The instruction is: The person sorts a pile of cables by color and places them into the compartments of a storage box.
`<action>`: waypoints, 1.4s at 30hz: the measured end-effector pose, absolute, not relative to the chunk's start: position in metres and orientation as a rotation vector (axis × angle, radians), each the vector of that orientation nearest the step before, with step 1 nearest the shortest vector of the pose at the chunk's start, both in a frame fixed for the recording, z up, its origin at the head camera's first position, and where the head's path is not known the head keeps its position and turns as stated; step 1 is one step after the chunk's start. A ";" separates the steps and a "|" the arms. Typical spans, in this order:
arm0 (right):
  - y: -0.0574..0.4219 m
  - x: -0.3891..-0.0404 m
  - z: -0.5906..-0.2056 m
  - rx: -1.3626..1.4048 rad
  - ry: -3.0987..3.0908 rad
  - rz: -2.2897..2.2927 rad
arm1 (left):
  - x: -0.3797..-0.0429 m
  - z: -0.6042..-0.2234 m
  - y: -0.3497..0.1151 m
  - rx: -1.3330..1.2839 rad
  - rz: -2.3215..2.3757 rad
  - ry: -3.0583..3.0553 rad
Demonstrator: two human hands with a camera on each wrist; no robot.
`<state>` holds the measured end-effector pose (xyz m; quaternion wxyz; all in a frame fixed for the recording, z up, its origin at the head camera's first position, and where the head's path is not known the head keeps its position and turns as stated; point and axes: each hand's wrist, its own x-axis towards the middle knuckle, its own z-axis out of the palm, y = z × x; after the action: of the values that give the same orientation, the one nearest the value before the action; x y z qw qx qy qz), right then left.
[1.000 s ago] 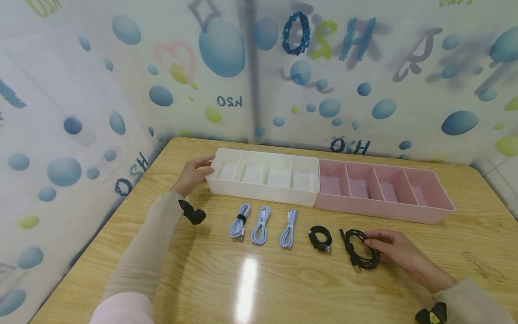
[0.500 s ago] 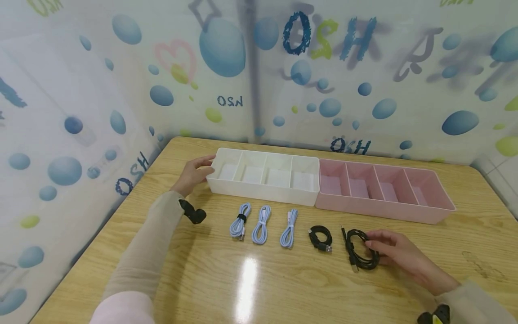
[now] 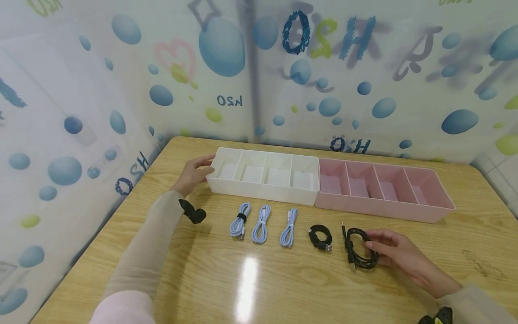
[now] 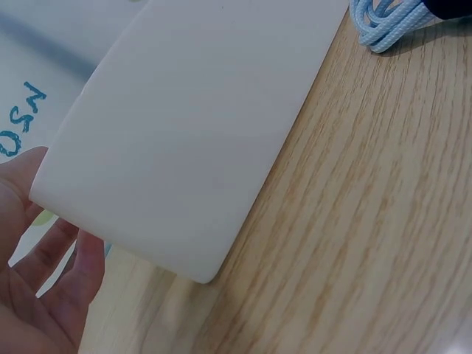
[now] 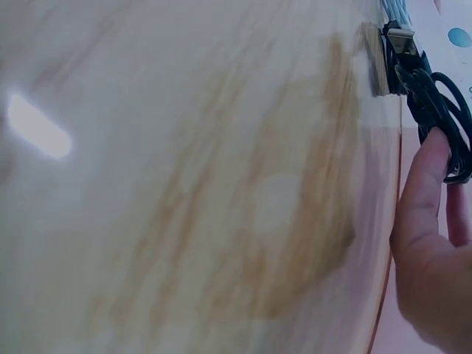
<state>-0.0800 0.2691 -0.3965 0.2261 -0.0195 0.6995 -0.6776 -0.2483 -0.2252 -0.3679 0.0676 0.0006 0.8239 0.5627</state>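
At the left end of a white divided storage box [image 3: 263, 192], my left hand [image 3: 192, 175] holds the end wall, thumb tip over the rim and fingers outside. The left wrist view shows the fingers [image 4: 90, 265] beside that wall. My right hand [image 3: 400, 258] pinches the right side of a coiled black charging cable [image 3: 352, 258] between thumb and fingers; in the right wrist view the thumb [image 5: 431, 158] presses on the coil [image 5: 435, 110]. The cable's lower plug points toward me. Part of the coil is hidden behind the fingers.
A pink divided box [image 3: 380, 209] adjoins the white one. In front lie three light-blue coiled cables, the left with a black strap [image 3: 241, 217], plus a smaller black coiled cable [image 3: 319, 238]. A patterned curtain [image 3: 259, 81] hangs behind the wooden table [image 3: 202, 279].
The black cable in my right hand has turned slightly, its upper tip shifting up and its lower plug a little left. The left hand and both boxes stay put.
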 end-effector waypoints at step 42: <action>0.276 -0.117 -0.342 -0.188 2.027 -1.979 | -0.250 -0.371 -0.227 -0.022 1.704 2.474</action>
<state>-0.1174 0.2762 -0.3420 0.1509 -0.0655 0.7057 -0.6891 -0.2502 -0.2267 -0.3710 0.0688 -0.0073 0.8216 0.5659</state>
